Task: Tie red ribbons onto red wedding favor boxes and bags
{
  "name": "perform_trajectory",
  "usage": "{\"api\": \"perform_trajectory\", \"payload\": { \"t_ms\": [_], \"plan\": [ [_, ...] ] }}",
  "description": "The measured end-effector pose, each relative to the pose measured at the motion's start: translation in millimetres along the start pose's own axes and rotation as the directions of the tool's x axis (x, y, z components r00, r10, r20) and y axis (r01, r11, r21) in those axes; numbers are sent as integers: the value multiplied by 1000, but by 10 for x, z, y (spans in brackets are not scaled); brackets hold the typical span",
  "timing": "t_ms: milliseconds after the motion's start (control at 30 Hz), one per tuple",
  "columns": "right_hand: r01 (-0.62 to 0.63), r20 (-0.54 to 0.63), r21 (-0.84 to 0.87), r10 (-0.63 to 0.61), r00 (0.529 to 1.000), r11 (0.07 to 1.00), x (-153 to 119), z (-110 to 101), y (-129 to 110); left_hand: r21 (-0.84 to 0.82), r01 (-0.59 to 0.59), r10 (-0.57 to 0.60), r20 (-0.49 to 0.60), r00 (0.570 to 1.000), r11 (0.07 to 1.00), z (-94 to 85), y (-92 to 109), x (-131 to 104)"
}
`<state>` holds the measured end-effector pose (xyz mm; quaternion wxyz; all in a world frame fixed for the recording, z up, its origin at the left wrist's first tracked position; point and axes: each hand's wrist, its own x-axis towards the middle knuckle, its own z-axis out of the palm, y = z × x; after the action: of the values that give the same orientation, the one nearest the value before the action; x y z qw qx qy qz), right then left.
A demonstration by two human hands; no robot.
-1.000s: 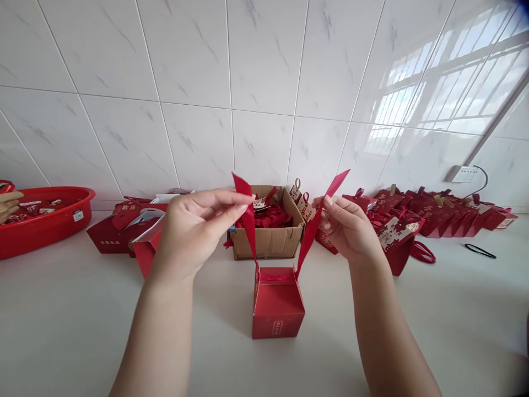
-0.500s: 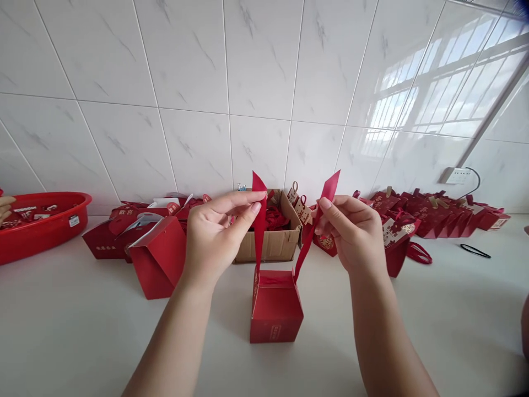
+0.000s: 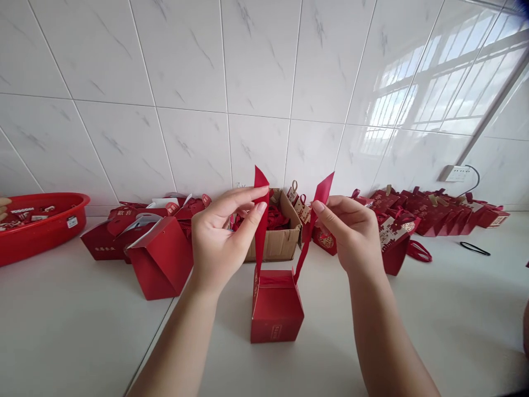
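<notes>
A small red box (image 3: 276,314) stands upright on the white table in front of me. A red ribbon (image 3: 259,242) comes up from both sides of its top. My left hand (image 3: 229,237) pinches the left end between thumb and fingers, with the pointed tip sticking up above them. The right end, its slanted tip (image 3: 324,188) leaning right, is pinched in my right hand (image 3: 351,229). Both hands are above the box, one to each side.
Behind the box stands a cardboard box (image 3: 275,245) of red ribbons. Red gift boxes (image 3: 161,259) are at the left, more (image 3: 438,212) at the right. A red basin (image 3: 45,231) is at far left, beside another person's hand (image 3: 4,209). A black loop (image 3: 475,248) lies at right.
My hands have come slightly closer together, each still pinching its ribbon end. The other person's hand at the far left has drawn back a little.
</notes>
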<state>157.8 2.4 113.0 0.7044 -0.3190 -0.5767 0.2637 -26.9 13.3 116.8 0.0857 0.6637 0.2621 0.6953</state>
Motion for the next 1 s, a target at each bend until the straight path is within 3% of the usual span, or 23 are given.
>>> {"api": "perform_trajectory", "payload": {
  "t_ms": [400,833,1000],
  "plan": [
    [84,-42,-87,-88,995,993,-22,-8,-12,17,-109,110,-11,994,994,-55,-22,32],
    [110,-72,-119,-119,990,987,-41,-7,-11,26,-34,34,-13,999,999,-72,-6,28],
    [109,-78,-126,-120,990,986,-15,-13,6,25,-71,71,-15,997,997,-38,-43,27]
  ]
}}
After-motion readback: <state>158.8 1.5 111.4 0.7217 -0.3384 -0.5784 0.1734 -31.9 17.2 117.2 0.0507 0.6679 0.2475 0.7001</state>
